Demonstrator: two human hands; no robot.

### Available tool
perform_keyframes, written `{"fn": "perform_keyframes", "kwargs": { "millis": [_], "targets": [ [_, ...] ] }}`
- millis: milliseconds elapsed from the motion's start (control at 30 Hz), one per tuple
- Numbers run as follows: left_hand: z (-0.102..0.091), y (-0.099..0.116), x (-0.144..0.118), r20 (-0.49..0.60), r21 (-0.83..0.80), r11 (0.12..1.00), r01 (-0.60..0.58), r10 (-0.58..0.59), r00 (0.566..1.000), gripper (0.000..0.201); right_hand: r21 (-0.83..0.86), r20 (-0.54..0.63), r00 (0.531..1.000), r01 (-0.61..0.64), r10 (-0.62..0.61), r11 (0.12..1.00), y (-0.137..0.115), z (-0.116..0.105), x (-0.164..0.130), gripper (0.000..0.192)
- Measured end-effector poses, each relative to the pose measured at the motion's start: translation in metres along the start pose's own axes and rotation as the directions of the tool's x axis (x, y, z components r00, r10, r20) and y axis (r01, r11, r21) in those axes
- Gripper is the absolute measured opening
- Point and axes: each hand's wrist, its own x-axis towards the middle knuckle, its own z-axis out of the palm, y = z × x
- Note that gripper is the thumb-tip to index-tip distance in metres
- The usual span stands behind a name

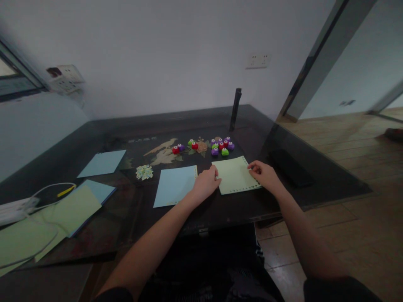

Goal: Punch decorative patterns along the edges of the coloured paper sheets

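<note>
A pale green sheet of paper (234, 174) with small cut-outs along its right and lower edges lies in front of me. At its left edge is my left hand (205, 183), its fingers curled on the paper. My right hand (264, 175) pinches the right edge between thumb and fingertips. Beside my left wrist lies a light blue sheet (174, 184), partly covered by that hand, with cut-outs along its right edge. Beyond the green sheet stands a cluster of small purple, red and green craft punches (221, 145) with white, eye-like tops. A few more punches (194, 145) stand further left.
A heap of paper bits (144, 172) lies left of the blue sheet. Further left are another blue sheet (102, 163), stacked green paper (78, 207), a white cable and a power strip (15, 212). A black flat object (291, 167) lies right; a dark post (235, 110) rises behind.
</note>
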Motion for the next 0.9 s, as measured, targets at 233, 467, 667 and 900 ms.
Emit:
{"fn": "perform_keyframes", "kwargs": {
  "millis": [233,467,667,900],
  "targets": [
    [-0.0008,0.0026,-0.0007,0.007,0.057,0.998,0.012,-0.012,1.0,0.013,-0.048,-0.004,1.0,0.002,-0.002,0.999,0.0002,0.0016,-0.0006,0.015],
    [0.0001,0.0044,-0.0017,-0.008,0.147,0.989,-0.036,0.038,0.999,0.01,-0.13,-0.042,0.995,0.084,-0.091,0.988,0.0029,0.001,-0.0004,0.014],
    [-0.0008,0.0071,-0.0045,0.004,0.199,0.979,-0.032,0.032,0.999,0.01,-0.144,-0.084,0.995,0.043,-0.056,0.989,0.006,0.002,0.0001,0.013],
    [-0.0019,0.0086,-0.0059,0.014,0.205,0.978,-0.029,0.027,1.0,0.01,-0.16,-0.072,0.996,0.032,-0.044,0.987,0.0055,0.0021,0.0003,0.012]
  ]
}}
